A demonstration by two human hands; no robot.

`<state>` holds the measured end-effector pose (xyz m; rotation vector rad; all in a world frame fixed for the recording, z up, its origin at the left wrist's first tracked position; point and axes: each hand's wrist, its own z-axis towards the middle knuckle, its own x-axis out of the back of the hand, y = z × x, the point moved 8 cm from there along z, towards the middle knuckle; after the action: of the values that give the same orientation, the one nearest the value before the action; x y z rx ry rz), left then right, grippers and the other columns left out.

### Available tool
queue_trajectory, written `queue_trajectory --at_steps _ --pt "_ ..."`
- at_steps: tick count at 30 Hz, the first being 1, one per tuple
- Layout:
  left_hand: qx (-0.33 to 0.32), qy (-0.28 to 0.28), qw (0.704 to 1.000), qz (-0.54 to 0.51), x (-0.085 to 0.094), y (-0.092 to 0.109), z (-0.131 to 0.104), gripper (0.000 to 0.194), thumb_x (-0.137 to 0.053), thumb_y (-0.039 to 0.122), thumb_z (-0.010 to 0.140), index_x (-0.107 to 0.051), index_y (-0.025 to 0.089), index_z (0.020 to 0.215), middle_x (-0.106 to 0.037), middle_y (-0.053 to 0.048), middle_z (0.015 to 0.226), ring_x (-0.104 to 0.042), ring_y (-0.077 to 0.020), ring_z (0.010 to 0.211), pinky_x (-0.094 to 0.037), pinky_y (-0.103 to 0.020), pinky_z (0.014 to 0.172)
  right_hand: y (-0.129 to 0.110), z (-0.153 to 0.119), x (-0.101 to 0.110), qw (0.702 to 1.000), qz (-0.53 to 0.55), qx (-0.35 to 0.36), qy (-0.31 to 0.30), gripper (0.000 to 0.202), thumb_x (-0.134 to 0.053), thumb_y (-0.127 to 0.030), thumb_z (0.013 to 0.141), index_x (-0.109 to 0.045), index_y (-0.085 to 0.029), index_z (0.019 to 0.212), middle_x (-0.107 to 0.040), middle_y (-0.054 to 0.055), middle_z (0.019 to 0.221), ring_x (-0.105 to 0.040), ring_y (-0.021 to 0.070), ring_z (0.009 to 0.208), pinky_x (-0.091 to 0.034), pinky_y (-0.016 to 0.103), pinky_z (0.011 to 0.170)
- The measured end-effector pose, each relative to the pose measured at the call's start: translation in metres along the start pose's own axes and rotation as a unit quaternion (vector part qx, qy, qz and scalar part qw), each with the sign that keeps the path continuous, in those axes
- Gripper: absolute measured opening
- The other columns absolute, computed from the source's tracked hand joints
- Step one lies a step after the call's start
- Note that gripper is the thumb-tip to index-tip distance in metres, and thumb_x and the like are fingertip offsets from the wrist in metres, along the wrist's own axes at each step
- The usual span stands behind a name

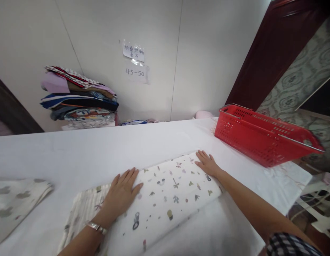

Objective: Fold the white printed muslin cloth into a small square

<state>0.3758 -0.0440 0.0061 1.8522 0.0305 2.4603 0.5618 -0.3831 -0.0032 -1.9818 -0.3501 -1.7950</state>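
My left hand [122, 195] and right hand [207, 165] flat on the patterned cloth [165, 192], gripping nothing. Cloth's toward the bench's [82, 151] near edge; red basket [244, 137] by right edge.

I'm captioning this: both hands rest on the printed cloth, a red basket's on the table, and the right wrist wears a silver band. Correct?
Not quite: the head view shows the silver band on the left wrist. The left hand and right hand rest on the printed cloth, and a red basket is on the table.
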Motion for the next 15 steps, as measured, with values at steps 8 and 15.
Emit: queue_trajectory --at_steps 8,15 --pt "0.004 -0.018 1.0 0.003 0.001 0.002 0.0 0.059 -0.03 0.05 0.089 -0.042 0.015 0.135 -0.042 -0.008 0.14 -0.038 -0.0266 0.129 -0.027 -0.049 0.106 0.018 -0.001 0.005 0.998 0.048 -0.026 -0.025 0.066 -0.02 -0.059 0.091 -0.025 -0.021 0.144 -0.01 0.006 0.152 -0.004 0.0245 0.14 -0.01 0.053 0.109" --pt "0.002 -0.008 1.0 -0.008 0.003 0.002 0.001 0.057 -0.03 0.049 0.089 -0.044 0.017 0.134 -0.045 -0.009 0.138 -0.039 -0.0267 0.128 -0.028 -0.049 0.105 0.051 -0.038 -0.007 0.995 0.034 -0.094 0.009 0.062 -0.029 -0.056 0.09 -0.028 -0.024 0.143 -0.017 0.005 0.151 -0.009 0.0238 0.139 -0.01 0.051 0.11"
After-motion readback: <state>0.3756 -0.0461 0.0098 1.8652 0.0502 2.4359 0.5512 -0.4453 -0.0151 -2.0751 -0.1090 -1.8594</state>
